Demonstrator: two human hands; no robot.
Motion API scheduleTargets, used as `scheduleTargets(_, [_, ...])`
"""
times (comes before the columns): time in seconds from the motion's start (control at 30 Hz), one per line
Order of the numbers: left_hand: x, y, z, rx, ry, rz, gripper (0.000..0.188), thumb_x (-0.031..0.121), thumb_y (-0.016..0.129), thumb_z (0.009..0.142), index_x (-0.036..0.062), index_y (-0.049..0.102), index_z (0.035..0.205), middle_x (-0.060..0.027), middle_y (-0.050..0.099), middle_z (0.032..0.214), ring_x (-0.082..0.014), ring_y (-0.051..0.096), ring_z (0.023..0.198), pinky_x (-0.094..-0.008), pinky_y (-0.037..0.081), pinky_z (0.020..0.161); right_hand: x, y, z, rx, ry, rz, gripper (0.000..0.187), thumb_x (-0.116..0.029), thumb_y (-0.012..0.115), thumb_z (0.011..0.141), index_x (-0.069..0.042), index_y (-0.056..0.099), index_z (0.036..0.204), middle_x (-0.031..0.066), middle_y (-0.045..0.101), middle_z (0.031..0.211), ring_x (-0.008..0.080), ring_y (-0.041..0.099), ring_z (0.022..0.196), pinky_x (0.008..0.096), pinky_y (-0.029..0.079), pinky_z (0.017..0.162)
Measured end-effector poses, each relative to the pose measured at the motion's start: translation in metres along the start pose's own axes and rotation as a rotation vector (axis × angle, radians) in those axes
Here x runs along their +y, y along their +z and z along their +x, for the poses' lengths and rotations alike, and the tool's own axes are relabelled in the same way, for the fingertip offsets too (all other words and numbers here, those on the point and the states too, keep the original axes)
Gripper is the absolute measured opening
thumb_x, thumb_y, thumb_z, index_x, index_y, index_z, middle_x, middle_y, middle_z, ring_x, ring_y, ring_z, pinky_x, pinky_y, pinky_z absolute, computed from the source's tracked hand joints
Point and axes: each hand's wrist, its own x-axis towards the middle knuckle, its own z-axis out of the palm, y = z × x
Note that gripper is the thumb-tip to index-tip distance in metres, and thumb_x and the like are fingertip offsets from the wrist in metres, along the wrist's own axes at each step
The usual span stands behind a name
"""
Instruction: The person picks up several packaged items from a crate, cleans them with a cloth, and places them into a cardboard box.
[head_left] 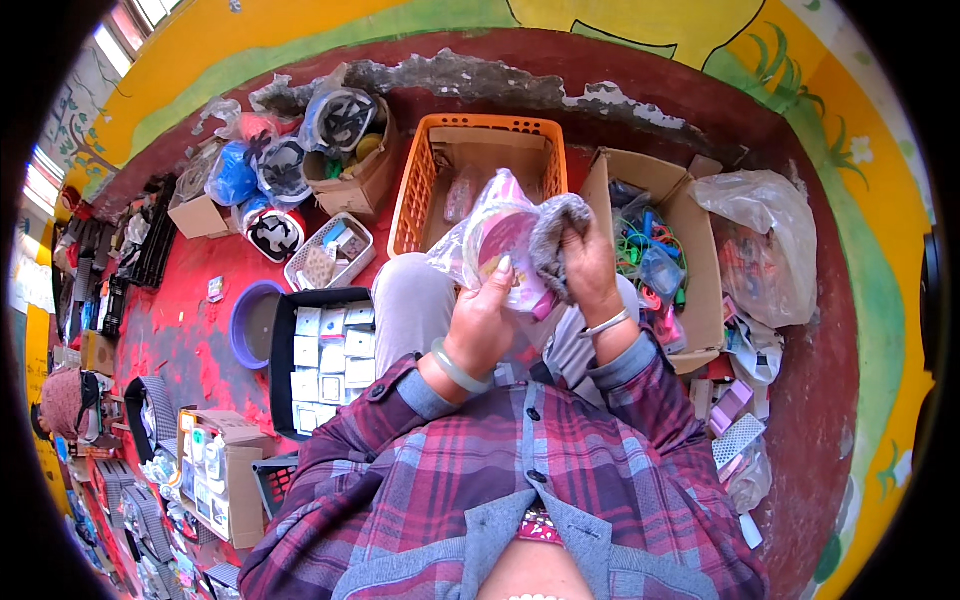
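Note:
In front of my lap, my left hand (480, 325) grips a pink item in a clear plastic wrapper (503, 235), thumb lying across its front. The item has a curved pink band; its exact kind I cannot make out. Bunched in my right hand (592, 265) is a grey fluffy cloth (557, 240), which touches the item's right side. Both hands are closed. Just beyond them stands an orange plastic basket (545, 128) lined with cardboard, holding a small pink packet (461, 195).
To the right, a cardboard box (706, 265) holds colourful cords beside a clear bag (765, 235). Left of my knees are a black tray of white boxes (283, 375), a purple basin (240, 330) and a white basket (365, 262). Bagged helmets (283, 170) sit near the wall.

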Motion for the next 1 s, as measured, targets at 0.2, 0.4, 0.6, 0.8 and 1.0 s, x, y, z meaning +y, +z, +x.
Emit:
scheduleTargets(0.2, [0.031, 0.001, -0.008, -0.126, -0.184, -0.088, 0.037, 0.02, 0.053, 0.092, 0.0013, 0.048, 0.123, -0.0113, 0.061, 0.11, -0.0259, 0.057, 0.107, -0.0431, 0.044, 0.096, 0.044, -0.068, 0.022, -0.067, 0.461, 1.114, 0.03, -0.031, 0.05, 0.094, -0.005, 0.059, 0.107, 0.008, 0.063, 0.098, 0.021, 0.061, 0.087, 0.0358, 0.051, 0.075])
scheduleTargets(0.4, [0.019, -0.038, 0.02, -0.176, -0.198, -0.129, 0.023, 0.018, 0.058, 0.09, 0.0021, 0.056, 0.108, -0.0049, 0.06, 0.098, -0.0186, 0.056, 0.1, -0.0371, 0.045, 0.091, 0.011, -0.028, -0.016, -0.1, 0.475, 1.161, 0.035, -0.027, 0.055, 0.092, -0.007, 0.053, 0.12, 0.0066, 0.06, 0.111, 0.02, 0.058, 0.102, 0.0346, 0.049, 0.087])
scheduleTargets(0.6, [0.006, -0.015, 0.023, 0.138, 0.086, 0.267, 0.041, 0.014, 0.062, 0.087, 0.0045, 0.045, 0.123, -0.0076, 0.056, 0.114, -0.0188, 0.055, 0.105, -0.0341, 0.045, 0.092, -0.012, 0.003, -0.034, -0.123, 0.227, 1.102, 0.037, -0.007, 0.055, 0.092, -0.005, 0.047, 0.128, 0.0035, 0.057, 0.115, 0.0146, 0.056, 0.102, 0.0287, 0.046, 0.091])
scheduleTargets(0.8, [0.016, 0.0, 0.018, -0.152, -0.22, -0.286, 0.063, 0.044, 0.054, 0.088, 0.0045, 0.037, 0.135, -0.0128, 0.051, 0.128, -0.028, 0.05, 0.116, -0.0409, 0.039, 0.1, -0.025, 0.014, -0.044, -0.087, -0.022, 0.4, 0.042, -0.012, 0.057, 0.091, -0.002, 0.045, 0.13, 0.006, 0.058, 0.111, 0.0129, 0.055, 0.1, 0.0263, 0.046, 0.088])
scheduleTargets(1.0, [0.016, -0.019, 0.011, -0.16, -0.151, -0.297, 0.061, 0.045, 0.051, 0.09, 0.0024, 0.04, 0.132, -0.0151, 0.052, 0.126, -0.0282, 0.052, 0.115, -0.0428, 0.038, 0.102, -0.038, 0.003, -0.051, -0.211, -0.301, -0.029, 0.047, -0.012, 0.063, 0.079, -0.002, 0.052, 0.124, 0.021, 0.056, 0.121, 0.0362, 0.054, 0.112, 0.039, 0.041, 0.094])
